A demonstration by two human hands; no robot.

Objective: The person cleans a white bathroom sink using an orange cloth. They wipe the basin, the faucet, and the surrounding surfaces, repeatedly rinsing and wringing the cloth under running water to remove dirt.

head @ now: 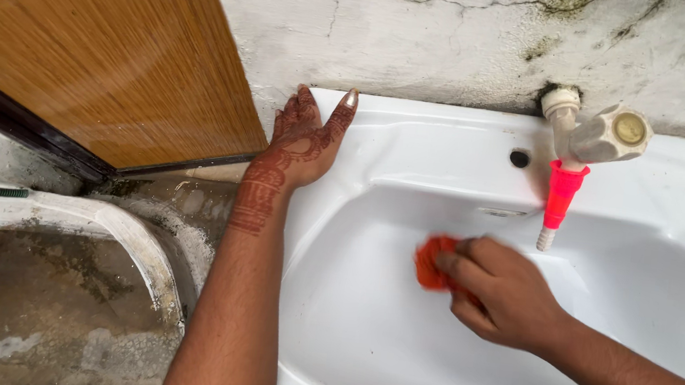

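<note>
Orange scrubber [429, 262] in right hand [500, 296] against sink [362, 337].

The right hand [500, 296] presses an orange scrubber [429, 264] against the inner wall of the white sink [362, 337], below the tap [594, 141] with its red spout. The left hand [307, 139] rests flat on the sink's back left corner, beside a wooden door [98, 35].
</note>
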